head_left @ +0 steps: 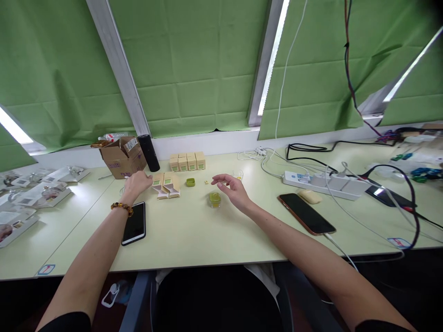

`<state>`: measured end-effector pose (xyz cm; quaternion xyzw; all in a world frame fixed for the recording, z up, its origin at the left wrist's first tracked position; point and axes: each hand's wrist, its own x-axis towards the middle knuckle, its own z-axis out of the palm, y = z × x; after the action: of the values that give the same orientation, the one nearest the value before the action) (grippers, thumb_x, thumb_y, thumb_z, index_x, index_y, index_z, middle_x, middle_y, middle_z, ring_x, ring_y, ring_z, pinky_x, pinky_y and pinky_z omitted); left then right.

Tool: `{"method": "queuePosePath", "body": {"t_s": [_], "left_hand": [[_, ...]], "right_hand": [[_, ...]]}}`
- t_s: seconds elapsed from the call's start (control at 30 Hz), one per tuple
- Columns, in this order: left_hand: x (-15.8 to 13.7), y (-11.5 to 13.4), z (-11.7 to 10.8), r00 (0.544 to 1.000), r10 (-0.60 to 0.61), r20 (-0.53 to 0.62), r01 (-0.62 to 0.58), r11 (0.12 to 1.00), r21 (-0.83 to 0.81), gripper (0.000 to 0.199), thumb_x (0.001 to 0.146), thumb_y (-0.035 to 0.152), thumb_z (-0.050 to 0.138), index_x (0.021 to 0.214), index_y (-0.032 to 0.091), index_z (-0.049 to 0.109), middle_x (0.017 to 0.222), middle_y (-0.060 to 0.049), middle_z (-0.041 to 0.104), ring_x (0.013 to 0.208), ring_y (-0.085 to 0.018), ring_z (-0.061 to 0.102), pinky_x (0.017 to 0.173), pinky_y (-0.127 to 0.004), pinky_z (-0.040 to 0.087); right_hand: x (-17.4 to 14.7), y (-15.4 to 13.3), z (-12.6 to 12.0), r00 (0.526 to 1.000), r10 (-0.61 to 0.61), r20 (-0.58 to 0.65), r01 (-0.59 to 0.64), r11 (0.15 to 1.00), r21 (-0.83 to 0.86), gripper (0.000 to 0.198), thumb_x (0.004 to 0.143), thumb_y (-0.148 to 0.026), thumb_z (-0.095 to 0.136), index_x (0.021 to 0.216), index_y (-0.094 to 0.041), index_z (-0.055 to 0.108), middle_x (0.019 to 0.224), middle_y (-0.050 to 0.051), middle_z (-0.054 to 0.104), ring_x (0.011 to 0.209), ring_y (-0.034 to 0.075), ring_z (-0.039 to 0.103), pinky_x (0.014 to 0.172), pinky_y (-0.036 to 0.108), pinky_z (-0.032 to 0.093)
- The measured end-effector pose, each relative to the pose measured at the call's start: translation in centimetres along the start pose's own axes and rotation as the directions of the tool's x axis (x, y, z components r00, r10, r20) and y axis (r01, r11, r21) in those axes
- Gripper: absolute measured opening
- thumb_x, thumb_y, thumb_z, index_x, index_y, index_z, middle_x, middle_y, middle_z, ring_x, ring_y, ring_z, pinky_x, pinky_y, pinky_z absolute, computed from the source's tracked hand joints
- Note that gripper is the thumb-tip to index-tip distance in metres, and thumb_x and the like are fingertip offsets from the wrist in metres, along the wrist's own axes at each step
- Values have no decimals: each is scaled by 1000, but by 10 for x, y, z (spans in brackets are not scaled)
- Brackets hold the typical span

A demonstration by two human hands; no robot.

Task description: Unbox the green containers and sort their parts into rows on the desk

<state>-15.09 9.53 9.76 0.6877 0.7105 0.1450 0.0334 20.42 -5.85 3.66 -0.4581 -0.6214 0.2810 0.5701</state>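
Jar (214,199) sits on the tabletop (194,242) beside our loosely open right fingers (224,178). Reaching seems our step; gripping calls for closing them. Whether our left fingers (146,180) hold anything, we cannot tell.

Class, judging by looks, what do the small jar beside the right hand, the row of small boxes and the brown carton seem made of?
Small jar: glossy, glass or clear plastic; its see-through wall surrounds green.
Row of small boxes: probably matte paperboard, given flat faces and straight edges.
Brown carton: matte cardboard, likely corrugated, with stiff folded flaps.
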Motion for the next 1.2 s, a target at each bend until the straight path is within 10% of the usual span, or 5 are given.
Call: {"method": "queuePosePath", "body": {"t_s": [0.17,0.33,0.53,0.77,1.2], "left_hand": [[-44,53,-17,943,281,-177,-289,957,-25,31,94,37,51,102,20,75,97,-12,80,96,-34,74,96,-46,49],[-92,107,12,833,553,4,-532,803,-269,29,95,38,56,109,22,74,93,-6,80,86,-27,73,92,-40,50],[-122,135,68,705,690,166,-624,714,-318,53,88,40,71,137,21,63,116,-13,77,117,-37,67,103,-50,45],[-128,126,86,713,700,54,-629,671,-394,39,94,32,65,132,23,63,127,-11,73,127,-34,62,111,-55,43],[-126,124,95,769,564,-302,-612,510,-605,21,97,35,62,111,24,74,116,-8,78,106,-24,71,90,-40,56]], "right_hand": [[7,10,-6,999,11,-39,-13,998,-54,25,90,-30,61,113,-23,69,109,7,80,109,25,69,93,41,49],[16,28,-21,985,88,148,-44,960,-278,40,77,-9,58,114,-22,64,101,5,78,95,21,68,89,38,51],[17,35,-26,829,288,480,-43,888,-458,69,65,-18,86,129,-20,59,116,9,71,97,24,68,83,34,53],[9,31,-4,887,279,368,-46,846,-531,42,71,-30,88,105,-21,65,101,5,72,90,23,66,76,32,48],[-3,37,18,969,48,243,-37,998,-47,48,74,-37,84,115,-20,64,108,5,70,97,22,65,93,42,53]]}}
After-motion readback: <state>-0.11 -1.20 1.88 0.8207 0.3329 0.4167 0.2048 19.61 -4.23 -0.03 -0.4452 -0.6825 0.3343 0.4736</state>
